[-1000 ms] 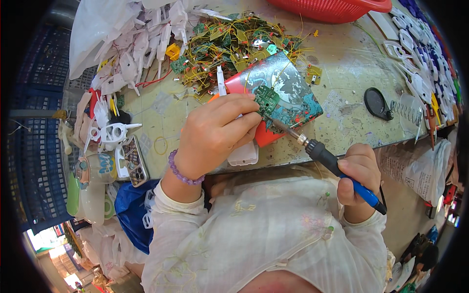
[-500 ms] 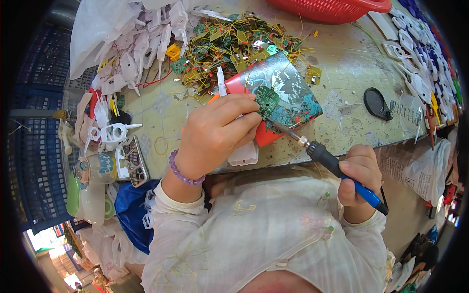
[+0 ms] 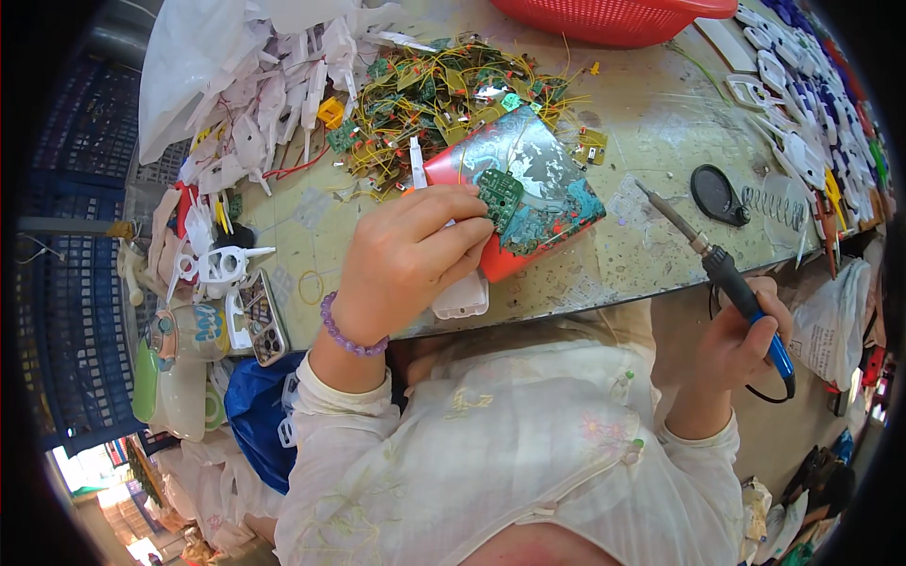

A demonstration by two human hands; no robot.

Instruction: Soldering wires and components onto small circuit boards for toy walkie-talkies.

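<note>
Between the thumb and fingers of my left hand (image 3: 415, 241) is a small green circuit board (image 3: 500, 200), gripped by its left edge. The board is over a worn red box (image 3: 557, 193) whose top is scuffed grey and teal. My right hand (image 3: 750, 325) is wrapped round the blue and black handle of a soldering iron (image 3: 722, 269). The iron's tip points up and left, apart from the board, above the table right of the box. Partly under my left hand lies a white plastic casing (image 3: 462, 300).
Behind the box spreads a heap of wired circuit boards (image 3: 444, 94). White plastic parts (image 3: 250, 132) are piled at the far left. A red basket (image 3: 613, 21) stands at the back. On the right are a black round holder (image 3: 717, 195) and a coil spring stand (image 3: 774, 206). A phone (image 3: 260, 316) lies at left.
My right hand has moved the soldering iron right, away from the board and box. My left hand still grips the board, and the whole view has shifted slightly.
</note>
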